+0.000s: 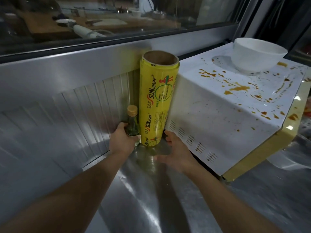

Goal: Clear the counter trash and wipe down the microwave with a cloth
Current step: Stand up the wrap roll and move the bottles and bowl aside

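The white microwave (218, 105) sits long-side across the steel counter (134, 199), its brown-splashed top facing up, with a white bowl (257, 54) on its far end. Tight against the microwave's left side stands the yellow cling-wrap roll (158, 100) — tall, open end up. Left of the roll, the left hand (121, 140) grips a small green bottle (133, 126), cap up. The right hand (176, 155) hangs open by the microwave's vents, holding nothing. A bump could tip the tall roll — or rock the bowl off.
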`<control>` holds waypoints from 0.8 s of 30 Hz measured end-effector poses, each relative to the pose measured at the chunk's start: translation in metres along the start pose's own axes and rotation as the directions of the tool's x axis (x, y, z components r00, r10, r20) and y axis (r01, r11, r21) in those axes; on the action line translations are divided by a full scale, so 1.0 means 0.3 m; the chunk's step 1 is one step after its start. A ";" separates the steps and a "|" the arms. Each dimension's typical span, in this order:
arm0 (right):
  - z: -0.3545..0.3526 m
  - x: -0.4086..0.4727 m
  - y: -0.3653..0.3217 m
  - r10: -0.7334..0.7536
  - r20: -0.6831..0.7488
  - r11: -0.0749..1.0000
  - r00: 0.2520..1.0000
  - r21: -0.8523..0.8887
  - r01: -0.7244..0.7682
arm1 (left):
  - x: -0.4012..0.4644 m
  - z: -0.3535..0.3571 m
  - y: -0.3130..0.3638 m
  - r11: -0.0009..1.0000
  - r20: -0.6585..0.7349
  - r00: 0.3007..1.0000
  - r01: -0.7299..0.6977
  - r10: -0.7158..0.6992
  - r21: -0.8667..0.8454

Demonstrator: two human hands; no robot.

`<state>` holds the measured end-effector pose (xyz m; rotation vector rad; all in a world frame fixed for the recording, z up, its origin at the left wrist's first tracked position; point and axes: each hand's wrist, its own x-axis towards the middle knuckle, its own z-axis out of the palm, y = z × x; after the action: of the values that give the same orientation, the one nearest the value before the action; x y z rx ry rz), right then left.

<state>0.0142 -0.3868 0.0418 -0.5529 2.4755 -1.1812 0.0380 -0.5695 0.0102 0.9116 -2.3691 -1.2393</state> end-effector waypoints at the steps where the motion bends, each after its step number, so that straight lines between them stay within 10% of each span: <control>1: -0.003 -0.003 0.002 0.010 0.002 1.000 1.000 -0.001 -0.010 | -0.001 0.004 0.001 1.000 -0.006 1.000 0.003 -0.003 -0.007; 10: -0.068 -0.112 -0.011 0.063 -0.018 0.998 0.998 -0.008 -0.063 | -0.069 -0.013 0.027 0.999 -0.039 0.999 0.025 -0.026 -0.026; 24: -0.292 -0.573 -0.083 0.129 -0.154 0.985 0.980 -0.098 -0.145 | -0.477 -0.092 0.292 0.994 0.283 0.953 -0.103 0.107 -0.030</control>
<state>0.1277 -0.2606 0.1370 -0.3263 2.6674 -1.0741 0.1254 -0.4545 0.0997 0.6270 -2.5836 -1.4255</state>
